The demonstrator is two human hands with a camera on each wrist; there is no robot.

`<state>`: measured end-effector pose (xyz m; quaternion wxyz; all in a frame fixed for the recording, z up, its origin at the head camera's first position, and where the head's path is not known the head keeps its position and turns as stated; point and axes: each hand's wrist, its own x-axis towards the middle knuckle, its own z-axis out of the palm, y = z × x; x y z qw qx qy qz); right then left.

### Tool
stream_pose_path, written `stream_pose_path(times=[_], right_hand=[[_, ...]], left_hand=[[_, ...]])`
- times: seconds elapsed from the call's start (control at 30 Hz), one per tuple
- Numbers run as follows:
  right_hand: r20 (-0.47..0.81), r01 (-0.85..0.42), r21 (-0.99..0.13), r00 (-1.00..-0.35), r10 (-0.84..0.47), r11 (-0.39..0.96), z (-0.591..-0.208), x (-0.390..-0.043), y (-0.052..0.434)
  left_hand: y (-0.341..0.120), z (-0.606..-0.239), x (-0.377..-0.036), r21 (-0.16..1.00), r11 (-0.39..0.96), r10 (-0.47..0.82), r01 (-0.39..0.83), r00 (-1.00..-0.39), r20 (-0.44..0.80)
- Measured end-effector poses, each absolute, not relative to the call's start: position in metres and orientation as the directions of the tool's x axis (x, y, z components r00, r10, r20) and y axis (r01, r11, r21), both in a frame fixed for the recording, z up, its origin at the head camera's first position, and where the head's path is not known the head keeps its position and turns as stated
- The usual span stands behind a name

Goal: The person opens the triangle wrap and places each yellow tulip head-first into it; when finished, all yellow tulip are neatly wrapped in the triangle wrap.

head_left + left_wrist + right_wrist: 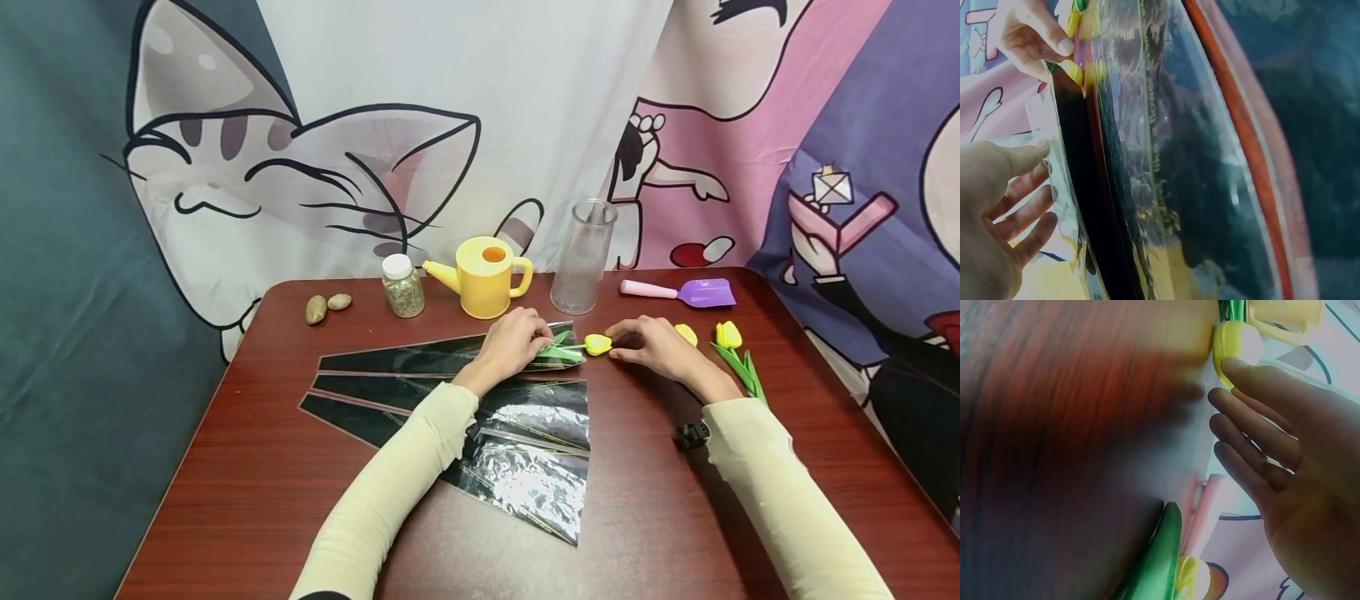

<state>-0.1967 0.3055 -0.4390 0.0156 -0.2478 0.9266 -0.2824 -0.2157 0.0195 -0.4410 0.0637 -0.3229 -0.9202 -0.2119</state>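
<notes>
A yellow tulip (597, 345) lies with its green leaves (557, 348) at the wide end of the uppermost dark plastic flower sleeve (405, 358), its bloom beyond the edge. My left hand (512, 343) holds the clear edge of that sleeve; in the left wrist view the film stands lifted, with a dark gap beneath. My right hand (656, 348) is at the bloom's tip, the thumb touching it and the fingers fairly straight. Other yellow tulips (728, 335) lie beside the right forearm, one partly hidden by the hand.
Two more dark sleeves (536, 412) lie fanned below the first. Along the back stand a jar (403, 287), a yellow watering can (483, 279) and a glass vase (583, 258). A purple shovel (705, 292) lies back right, two stones (317, 310) back left.
</notes>
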Motion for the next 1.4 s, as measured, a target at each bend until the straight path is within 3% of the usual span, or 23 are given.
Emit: stream_pose_path(times=[0.5, 0.97, 1.4], right_hand=[[0.119, -0.444, -0.517, -0.884, -0.453, 0.731, -0.442, -0.196, 0.302], [0.154, -0.423, -0.652, -0.886, -0.436, 0.629, -0.436, -0.200, 0.280], [0.222, -0.469, -0.682, -0.864, -0.453, 0.561, -0.447, -0.208, 0.265]], left_hand=[[0.019, -0.438, -0.215, 0.341, 0.703, 0.574, 0.624, -0.781, 0.247], [0.019, -0.432, -0.216, 0.350, 0.679, 0.584, 0.645, -0.764, 0.274], [0.019, -0.429, -0.216, 0.345, 0.664, 0.601, 0.663, -0.748, 0.281]])
